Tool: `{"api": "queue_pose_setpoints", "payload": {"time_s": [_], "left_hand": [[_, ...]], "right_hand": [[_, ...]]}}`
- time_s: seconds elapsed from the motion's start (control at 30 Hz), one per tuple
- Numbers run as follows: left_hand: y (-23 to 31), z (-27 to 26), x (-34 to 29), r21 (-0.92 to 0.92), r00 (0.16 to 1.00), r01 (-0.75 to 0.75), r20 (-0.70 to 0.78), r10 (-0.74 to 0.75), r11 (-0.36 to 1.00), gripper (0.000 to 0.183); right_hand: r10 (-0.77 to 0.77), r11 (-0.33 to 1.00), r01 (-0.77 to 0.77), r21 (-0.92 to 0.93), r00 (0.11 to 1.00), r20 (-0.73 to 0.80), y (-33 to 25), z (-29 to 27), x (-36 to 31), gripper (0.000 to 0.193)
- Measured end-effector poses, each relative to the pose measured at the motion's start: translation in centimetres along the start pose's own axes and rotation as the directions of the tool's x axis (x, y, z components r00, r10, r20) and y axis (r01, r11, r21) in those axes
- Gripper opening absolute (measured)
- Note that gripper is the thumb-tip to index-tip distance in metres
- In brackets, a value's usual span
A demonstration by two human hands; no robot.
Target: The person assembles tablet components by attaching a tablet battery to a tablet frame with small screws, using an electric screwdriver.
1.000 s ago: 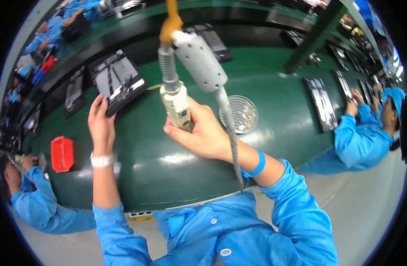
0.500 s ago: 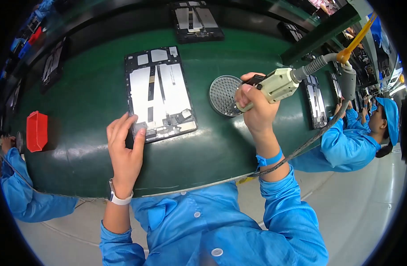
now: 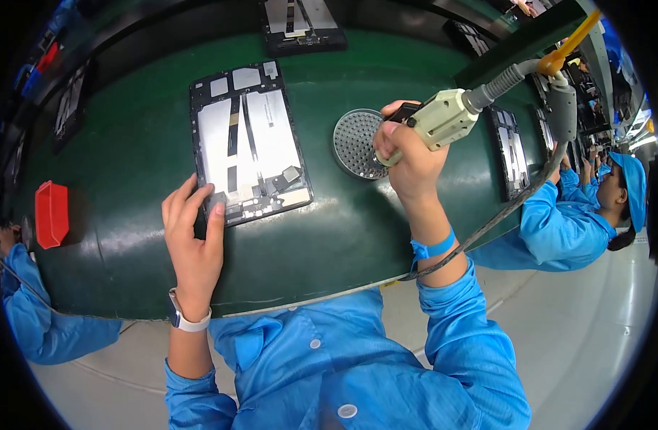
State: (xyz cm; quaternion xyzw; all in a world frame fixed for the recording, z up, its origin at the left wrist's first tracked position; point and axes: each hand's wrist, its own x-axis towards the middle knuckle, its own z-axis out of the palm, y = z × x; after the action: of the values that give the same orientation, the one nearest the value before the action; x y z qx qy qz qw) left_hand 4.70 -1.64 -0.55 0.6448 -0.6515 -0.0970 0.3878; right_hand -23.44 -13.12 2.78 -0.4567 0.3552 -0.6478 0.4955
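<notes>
An opened tablet (image 3: 279, 136), with a black frame, silvery panels and small circuit parts along its near end, lies on the green bench. My left hand (image 3: 193, 247) grips its near left corner, thumb on the bottom edge and fingers along the side. My right hand (image 3: 417, 163) is wrapped round a pale electric screwdriver (image 3: 447, 120), held tilted. The screwdriver's lower end is over the right side of a round grey screw tray (image 3: 358, 143) with many small holes. My fingers and the tool hide its tip, so contact with the tray cannot be judged.
A grey cable (image 3: 497, 218) runs from the tool's hanger past my right wrist. A red bin (image 3: 51, 215) stands at left. Another opened tablet (image 3: 304, 25) lies at the far side, and one more (image 3: 510, 154) at right. A co-worker in blue (image 3: 569, 222) sits at right.
The view has shifted slightly, so the bench things appear a little higher and further left. Both hands keep their holds; the screwdriver stays over the screw tray.
</notes>
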Motion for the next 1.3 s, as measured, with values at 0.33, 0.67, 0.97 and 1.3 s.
{"api": "queue_pose_setpoints", "payload": {"time_s": [0.33,0.67,0.97,1.3], "left_hand": [[0.1,-0.2,0.2,-0.003,1.000,0.024,0.017,-0.024,1.000,0.026],[1.8,0.4,0.7,0.016,0.987,-0.159,-0.026,0.159,0.987,0.026],[10.0,8.9,6.7,-0.390,0.922,-0.350,0.015,0.386,0.852,0.020],[10.1,13.1,8.8,-0.236,0.902,-0.404,0.057,0.428,0.884,0.012]], "right_hand": [[0.009,0.995,-0.010,-0.102,1.000,-0.011,-0.2,0.5,-0.1,0.018],[0.014,0.993,-0.012,-0.114,1.000,0.016,-0.5,0.4,0.0,0.021],[-0.036,0.995,0.027,0.097,0.996,0.084,-2.9,0.5,1.3,0.024],[-0.066,0.980,0.047,0.192,0.993,0.098,-3.3,0.2,4.3,0.021]]}}
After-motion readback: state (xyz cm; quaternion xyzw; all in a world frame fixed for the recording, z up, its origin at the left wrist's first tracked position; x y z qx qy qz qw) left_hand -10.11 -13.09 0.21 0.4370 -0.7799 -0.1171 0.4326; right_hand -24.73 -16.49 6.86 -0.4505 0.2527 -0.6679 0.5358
